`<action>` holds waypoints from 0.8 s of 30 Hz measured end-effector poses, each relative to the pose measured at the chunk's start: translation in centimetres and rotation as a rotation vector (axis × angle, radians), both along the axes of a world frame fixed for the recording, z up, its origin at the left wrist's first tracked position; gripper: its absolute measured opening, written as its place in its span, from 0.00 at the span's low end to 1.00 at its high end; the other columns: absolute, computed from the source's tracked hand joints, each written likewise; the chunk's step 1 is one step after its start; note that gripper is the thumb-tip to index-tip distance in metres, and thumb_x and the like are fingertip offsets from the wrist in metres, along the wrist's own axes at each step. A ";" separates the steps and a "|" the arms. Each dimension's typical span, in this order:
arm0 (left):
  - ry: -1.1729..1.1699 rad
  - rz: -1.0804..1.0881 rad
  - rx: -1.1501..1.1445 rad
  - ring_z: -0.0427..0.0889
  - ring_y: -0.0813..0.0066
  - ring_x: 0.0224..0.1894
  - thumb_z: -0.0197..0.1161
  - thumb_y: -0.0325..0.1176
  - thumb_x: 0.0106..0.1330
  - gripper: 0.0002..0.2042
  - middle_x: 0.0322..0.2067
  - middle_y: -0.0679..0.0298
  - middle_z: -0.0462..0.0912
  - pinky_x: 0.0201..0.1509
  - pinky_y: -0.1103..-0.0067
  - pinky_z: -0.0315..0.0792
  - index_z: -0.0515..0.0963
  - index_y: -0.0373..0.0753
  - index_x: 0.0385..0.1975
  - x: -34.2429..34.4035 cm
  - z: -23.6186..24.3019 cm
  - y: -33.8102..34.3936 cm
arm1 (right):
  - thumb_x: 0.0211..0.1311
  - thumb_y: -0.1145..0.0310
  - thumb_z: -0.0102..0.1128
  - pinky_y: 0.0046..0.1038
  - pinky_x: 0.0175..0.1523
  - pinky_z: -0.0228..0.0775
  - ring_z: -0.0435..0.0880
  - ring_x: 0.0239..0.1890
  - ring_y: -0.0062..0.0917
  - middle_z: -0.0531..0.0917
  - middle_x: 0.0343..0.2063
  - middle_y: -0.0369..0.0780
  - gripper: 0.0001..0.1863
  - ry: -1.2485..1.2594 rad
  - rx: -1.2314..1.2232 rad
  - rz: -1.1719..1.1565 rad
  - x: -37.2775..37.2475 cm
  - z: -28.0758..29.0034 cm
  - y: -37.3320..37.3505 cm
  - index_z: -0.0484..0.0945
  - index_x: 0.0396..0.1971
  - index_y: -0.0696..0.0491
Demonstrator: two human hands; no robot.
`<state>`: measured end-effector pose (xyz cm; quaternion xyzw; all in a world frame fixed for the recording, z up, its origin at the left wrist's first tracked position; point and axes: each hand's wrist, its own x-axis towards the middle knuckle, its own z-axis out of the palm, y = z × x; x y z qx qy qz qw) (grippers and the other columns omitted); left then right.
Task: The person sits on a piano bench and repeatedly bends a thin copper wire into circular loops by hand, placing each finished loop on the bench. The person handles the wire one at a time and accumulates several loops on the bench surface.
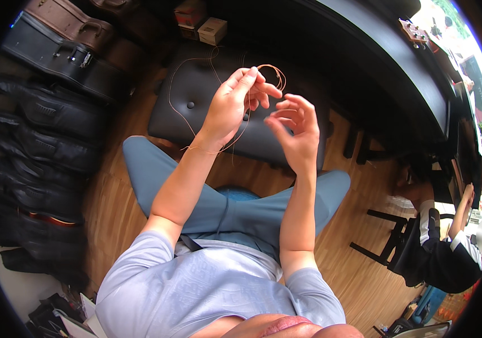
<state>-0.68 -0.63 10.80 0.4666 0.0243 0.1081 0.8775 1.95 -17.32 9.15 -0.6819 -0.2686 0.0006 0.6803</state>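
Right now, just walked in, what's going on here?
A person in a pale shirt pinches a thin coppery wire in the left hand, loose loops trailing above a black padded bench. The right hand is close by, fingers bent and parted, apparently holding nothing. Dark cases line the left side.

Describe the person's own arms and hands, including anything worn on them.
The left hand and right hand are gloveless, and the forearms are bare. The left sleeve and right sleeve are short, pale grey-lavender and plain, ending above the elbows.
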 end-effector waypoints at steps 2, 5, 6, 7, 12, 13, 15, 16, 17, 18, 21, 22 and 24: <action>0.008 0.042 -0.075 0.77 0.79 0.34 0.46 0.41 0.81 0.12 0.38 0.56 0.87 0.42 0.81 0.70 0.73 0.42 0.41 0.0 -0.1 0.4 | 0.46 0.81 0.77 0.28 0.45 0.78 0.80 0.36 0.20 0.76 0.37 0.34 0.35 -0.103 -0.149 0.125 -0.8 0.1 0.0 0.76 0.57 0.46; 0.000 0.096 -0.183 0.77 0.78 0.36 0.47 0.41 0.81 0.11 0.40 0.56 0.87 0.43 0.81 0.71 0.73 0.43 0.41 0.1 -0.3 1.2 | 0.41 0.76 0.79 0.30 0.38 0.75 0.76 0.33 0.27 0.73 0.36 0.37 0.33 -0.329 -0.431 0.140 -3.4 2.2 1.2 0.81 0.53 0.42; 0.005 0.109 -0.185 0.77 0.78 0.36 0.47 0.41 0.81 0.11 0.40 0.56 0.87 0.43 0.81 0.71 0.72 0.44 0.41 0.1 -0.3 1.3 | 0.40 0.74 0.80 0.31 0.36 0.74 0.76 0.32 0.29 0.72 0.35 0.38 0.32 -0.423 -0.467 0.133 -4.1 2.4 1.6 0.83 0.51 0.41; 0.010 0.122 -0.188 0.77 0.78 0.36 0.47 0.41 0.81 0.11 0.40 0.57 0.87 0.43 0.81 0.71 0.72 0.44 0.41 0.2 -0.4 1.5 | 0.40 0.72 0.79 0.32 0.35 0.75 0.75 0.31 0.30 0.71 0.34 0.38 0.28 -0.467 -0.501 0.118 -4.9 2.9 2.1 0.84 0.48 0.43; 0.001 0.169 -0.172 0.77 0.78 0.36 0.47 0.41 0.81 0.10 0.40 0.57 0.87 0.43 0.81 0.71 0.73 0.44 0.41 0.0 0.1 1.9 | 0.44 0.72 0.77 0.31 0.38 0.74 0.75 0.34 0.28 0.74 0.36 0.38 0.19 -0.607 -0.437 0.112 -5.6 2.2 3.2 0.85 0.40 0.48; 0.005 0.169 -0.184 0.77 0.79 0.36 0.48 0.41 0.81 0.10 0.39 0.57 0.87 0.43 0.81 0.70 0.73 0.44 0.41 0.0 0.1 1.9 | 0.45 0.72 0.78 0.31 0.39 0.74 0.75 0.34 0.28 0.75 0.37 0.38 0.18 -0.648 -0.413 0.125 -5.5 2.0 3.4 0.85 0.39 0.49; 0.019 0.178 -0.182 0.77 0.78 0.36 0.48 0.41 0.80 0.10 0.39 0.57 0.87 0.43 0.81 0.70 0.73 0.44 0.41 -0.2 0.3 2.0 | 0.45 0.73 0.77 0.32 0.40 0.74 0.77 0.35 0.29 0.76 0.39 0.39 0.16 -0.626 -0.382 0.137 -6.3 1.4 4.1 0.84 0.37 0.50; 0.028 0.184 -0.181 0.77 0.78 0.36 0.49 0.41 0.80 0.10 0.39 0.57 0.87 0.43 0.81 0.70 0.73 0.44 0.41 -0.3 0.2 2.0 | 0.46 0.74 0.76 0.32 0.41 0.74 0.77 0.36 0.30 0.77 0.40 0.39 0.15 -0.613 -0.366 0.143 -6.6 1.3 4.3 0.84 0.36 0.51; 0.007 0.193 -0.169 0.77 0.78 0.35 0.50 0.41 0.80 0.10 0.38 0.56 0.87 0.43 0.81 0.69 0.73 0.43 0.41 0.0 0.2 2.1 | 0.46 0.75 0.75 0.33 0.44 0.74 0.78 0.38 0.31 0.77 0.39 0.38 0.16 -0.620 -0.338 0.151 -6.7 1.5 4.5 0.83 0.38 0.51; 0.009 0.190 -0.154 0.77 0.78 0.35 0.50 0.41 0.80 0.10 0.38 0.56 0.87 0.42 0.81 0.69 0.73 0.43 0.41 0.0 0.0 2.3 | 0.46 0.75 0.74 0.33 0.44 0.72 0.78 0.37 0.31 0.76 0.38 0.38 0.16 -0.626 -0.322 0.152 -6.8 1.9 4.8 0.82 0.37 0.51; 0.015 0.164 -0.098 0.77 0.77 0.33 0.51 0.42 0.79 0.10 0.39 0.54 0.87 0.42 0.81 0.69 0.74 0.43 0.41 -0.1 0.2 2.0 | 0.47 0.74 0.73 0.32 0.46 0.68 0.76 0.36 0.29 0.74 0.36 0.36 0.15 -0.619 -0.273 0.131 -7.4 2.5 5.5 0.80 0.37 0.50; 0.039 0.153 -0.105 0.77 0.77 0.32 0.51 0.42 0.79 0.11 0.38 0.54 0.87 0.41 0.81 0.69 0.74 0.42 0.41 -0.1 0.4 1.7 | 0.48 0.73 0.73 0.32 0.46 0.68 0.76 0.36 0.29 0.74 0.36 0.36 0.14 -0.634 -0.279 0.120 -7.4 2.2 5.7 0.80 0.37 0.50; 0.031 0.125 -0.088 0.77 0.77 0.31 0.52 0.43 0.79 0.11 0.36 0.55 0.88 0.41 0.81 0.69 0.75 0.42 0.40 0.0 0.0 1.7 | 0.49 0.72 0.73 0.31 0.45 0.67 0.75 0.36 0.28 0.74 0.35 0.36 0.13 -0.668 -0.296 0.096 -7.3 1.5 5.8 0.80 0.36 0.50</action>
